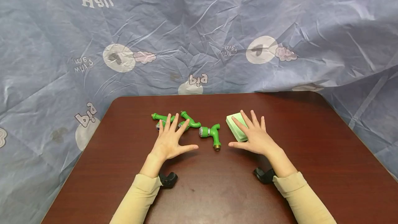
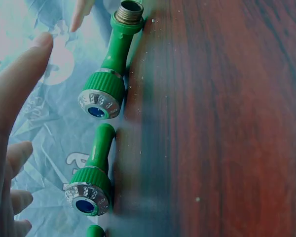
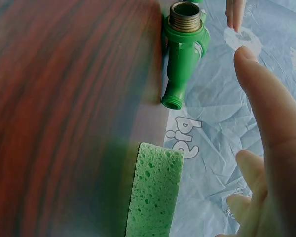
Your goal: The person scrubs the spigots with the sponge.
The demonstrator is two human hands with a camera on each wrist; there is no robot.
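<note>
Over the table (image 1: 199, 191), left hand (image 1: 169, 142) and right hand (image 1: 258, 138) are hovering, spread wide, empty; a low sweep could be scattering taps (image 1: 214, 133).

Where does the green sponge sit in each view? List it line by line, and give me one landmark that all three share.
Head: right of centre, the sponge partly hidden by the right hand.
Left wrist: not in it.
Right wrist: bottom centre, cut off by the lower edge.
Shared landmark: the green tap nearest the sponge, brass thread showing; near centre in head, at the top in left wrist and right wrist.
</note>
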